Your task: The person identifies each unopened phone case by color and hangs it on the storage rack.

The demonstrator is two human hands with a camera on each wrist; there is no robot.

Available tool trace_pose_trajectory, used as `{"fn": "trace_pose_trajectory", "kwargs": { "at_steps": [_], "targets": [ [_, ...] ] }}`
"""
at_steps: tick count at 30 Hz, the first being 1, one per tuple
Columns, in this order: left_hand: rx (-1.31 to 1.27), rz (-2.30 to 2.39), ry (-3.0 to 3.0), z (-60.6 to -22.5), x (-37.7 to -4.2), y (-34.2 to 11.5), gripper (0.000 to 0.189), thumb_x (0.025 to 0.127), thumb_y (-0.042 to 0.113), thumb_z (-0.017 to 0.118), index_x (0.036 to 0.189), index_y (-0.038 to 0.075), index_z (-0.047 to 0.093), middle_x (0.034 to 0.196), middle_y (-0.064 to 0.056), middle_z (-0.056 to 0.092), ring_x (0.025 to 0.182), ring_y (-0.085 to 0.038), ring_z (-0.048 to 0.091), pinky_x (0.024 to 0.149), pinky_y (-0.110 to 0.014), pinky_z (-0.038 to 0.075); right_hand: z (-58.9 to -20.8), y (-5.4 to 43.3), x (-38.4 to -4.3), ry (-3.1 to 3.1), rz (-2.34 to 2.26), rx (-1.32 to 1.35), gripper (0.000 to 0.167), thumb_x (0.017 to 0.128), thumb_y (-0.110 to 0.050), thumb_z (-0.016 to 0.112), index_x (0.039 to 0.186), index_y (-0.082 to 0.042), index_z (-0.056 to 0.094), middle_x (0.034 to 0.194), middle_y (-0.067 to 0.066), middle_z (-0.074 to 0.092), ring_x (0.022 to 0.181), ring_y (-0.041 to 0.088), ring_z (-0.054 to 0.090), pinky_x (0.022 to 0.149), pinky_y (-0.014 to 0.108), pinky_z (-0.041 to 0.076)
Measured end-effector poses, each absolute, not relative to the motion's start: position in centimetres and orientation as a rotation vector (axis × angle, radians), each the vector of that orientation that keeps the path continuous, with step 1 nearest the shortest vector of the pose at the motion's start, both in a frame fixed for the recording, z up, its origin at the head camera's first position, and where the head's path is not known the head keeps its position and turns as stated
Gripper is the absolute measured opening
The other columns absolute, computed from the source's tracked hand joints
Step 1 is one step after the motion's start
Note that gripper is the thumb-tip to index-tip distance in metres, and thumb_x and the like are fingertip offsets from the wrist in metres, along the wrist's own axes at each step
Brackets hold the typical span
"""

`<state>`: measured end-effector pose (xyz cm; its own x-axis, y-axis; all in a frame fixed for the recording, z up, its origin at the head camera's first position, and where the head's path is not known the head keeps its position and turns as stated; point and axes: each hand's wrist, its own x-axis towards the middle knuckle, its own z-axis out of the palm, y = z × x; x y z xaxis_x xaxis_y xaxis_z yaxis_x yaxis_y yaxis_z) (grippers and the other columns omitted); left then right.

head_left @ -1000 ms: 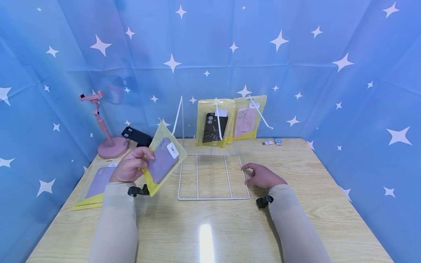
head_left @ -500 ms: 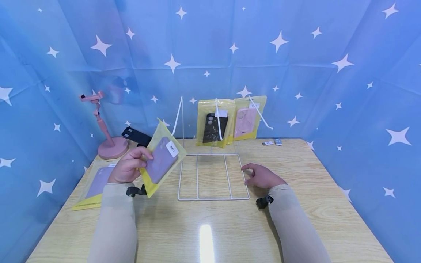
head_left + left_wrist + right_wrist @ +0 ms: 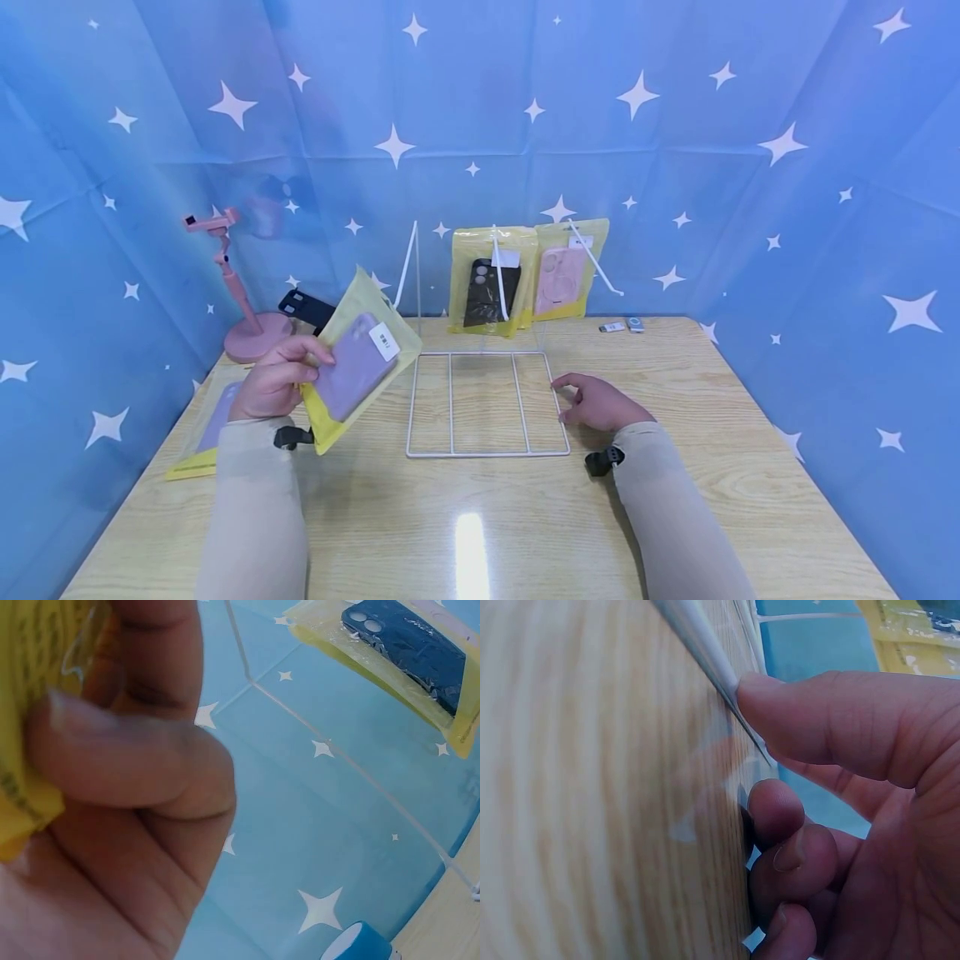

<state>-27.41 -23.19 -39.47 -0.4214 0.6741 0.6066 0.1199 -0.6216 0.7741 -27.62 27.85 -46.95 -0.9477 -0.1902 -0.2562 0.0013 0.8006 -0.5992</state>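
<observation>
My left hand [image 3: 272, 382] pinches a yellow-edged clear bag with a purple phone case [image 3: 354, 367] inside, thumb over its lower left side. The bag tilts to the right, its top corner beside the left bare prong [image 3: 406, 265] of a white wire display rack [image 3: 487, 455]. In the left wrist view the thumb [image 3: 135, 761] bends over the yellow bag [image 3: 26, 750]. My right hand [image 3: 600, 402] holds the right side wire of the rack's base; in the right wrist view the thumb [image 3: 810, 712] lies against the wire [image 3: 697, 645] and the other fingers curl at the tabletop.
Bagged black [image 3: 491, 292] and pink [image 3: 558, 279] phone cases hang from the rack's other prongs. Another bagged purple case [image 3: 217, 417] lies at the left, partly behind my arm. A pink stand [image 3: 258, 336], a black phone case [image 3: 307, 308] and two small gadgets [image 3: 622, 326] are further back.
My left hand has drawn the bagged purple phone case a little left and toward me, away from the left prong. The right hand has stayed at the rack's base.
</observation>
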Motion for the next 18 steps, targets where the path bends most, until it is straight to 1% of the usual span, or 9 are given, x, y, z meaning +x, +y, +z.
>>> {"fn": "trace_pose_trajectory", "kwargs": {
  "at_steps": [8,18],
  "targets": [
    [1.385,2.052,1.034,-38.97,-27.09,-23.39,0.078,0.086,-0.025,0.007,0.134,-0.002,0.065,0.139,-0.015,0.064,0.115,-0.024,0.071,0.096,-0.03,0.06,-46.89,27.89,-27.64,2.688,-0.889,-0.143,0.056,0.092,-0.022,0.081,0.145,-0.02,0.061,0.103,0.008,0.064,0.088,0.024,0.057,0.077,0.039,0.048],
    [1.375,2.059,1.086,-38.91,-27.02,-23.01,0.075,0.088,-0.025,0.011,0.133,-0.001,0.066,0.133,-0.014,0.068,0.11,-0.023,0.074,0.089,-0.03,0.062,-46.99,27.86,-27.67,2.692,-0.885,-0.14,0.057,0.092,-0.021,0.081,0.145,-0.02,0.061,0.103,0.007,0.065,0.089,0.024,0.057,0.079,0.04,0.048]
  ]
}}
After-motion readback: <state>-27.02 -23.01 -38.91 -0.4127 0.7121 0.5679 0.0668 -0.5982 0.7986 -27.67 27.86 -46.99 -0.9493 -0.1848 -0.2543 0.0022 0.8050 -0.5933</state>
